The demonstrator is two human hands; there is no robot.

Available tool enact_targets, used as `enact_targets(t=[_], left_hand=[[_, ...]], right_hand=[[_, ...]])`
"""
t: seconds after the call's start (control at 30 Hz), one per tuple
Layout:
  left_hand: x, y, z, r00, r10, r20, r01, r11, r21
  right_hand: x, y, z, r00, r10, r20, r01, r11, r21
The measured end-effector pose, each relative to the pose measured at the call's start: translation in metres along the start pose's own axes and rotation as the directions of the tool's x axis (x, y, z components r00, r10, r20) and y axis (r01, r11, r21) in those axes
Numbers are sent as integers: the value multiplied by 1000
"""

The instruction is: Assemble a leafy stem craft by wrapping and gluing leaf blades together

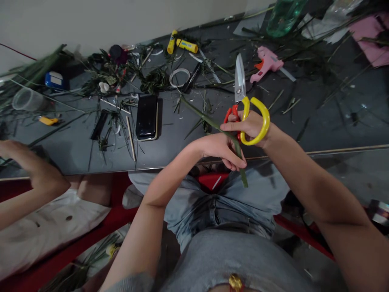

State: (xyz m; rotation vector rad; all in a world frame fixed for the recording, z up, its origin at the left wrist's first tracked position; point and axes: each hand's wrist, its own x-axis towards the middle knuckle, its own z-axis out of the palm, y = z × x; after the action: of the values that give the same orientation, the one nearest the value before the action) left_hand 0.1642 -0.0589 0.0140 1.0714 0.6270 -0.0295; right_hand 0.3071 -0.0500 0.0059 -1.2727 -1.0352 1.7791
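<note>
My right hand [251, 126] is closed around a pair of scissors [240, 81] with silver blades pointing away from me and a big yellow handle loop. Red handle parts show beneath its fingers; whether they belong to the same scissors I cannot tell. A long green leaf strip [203, 116] runs from the tabletop between both hands. My left hand [225, 149], bent at the wrist, pinches this strip near its lower end, which hangs past the table edge. The right fingertips touch the strip just above the left hand.
On the dark table [176, 142] lie a phone [147, 117], a pink glue gun [267, 65], yellow glue sticks [187, 45], a tape ring [179, 78] and scattered leaf scraps. A green bottle [284, 18] stands at the back right. Another person's arm [36, 170] is at the left.
</note>
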Motion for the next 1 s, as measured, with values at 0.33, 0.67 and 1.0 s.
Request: enact_targets(t=[0.33,0.67,1.0], left_hand=[[-29,-5,-46,652,242,-719,-323,946,25],[-18,3,-46,503,271,-821,-431,902,33],[-31,15,-47,494,322,-807,-395,911,122]], right_hand=[[-25,-11,0,985,-125,-118,129,991,28],[-40,7,19,988,-123,-90,118,991,-64],[-16,21,7,951,-145,-272,138,989,-45]])
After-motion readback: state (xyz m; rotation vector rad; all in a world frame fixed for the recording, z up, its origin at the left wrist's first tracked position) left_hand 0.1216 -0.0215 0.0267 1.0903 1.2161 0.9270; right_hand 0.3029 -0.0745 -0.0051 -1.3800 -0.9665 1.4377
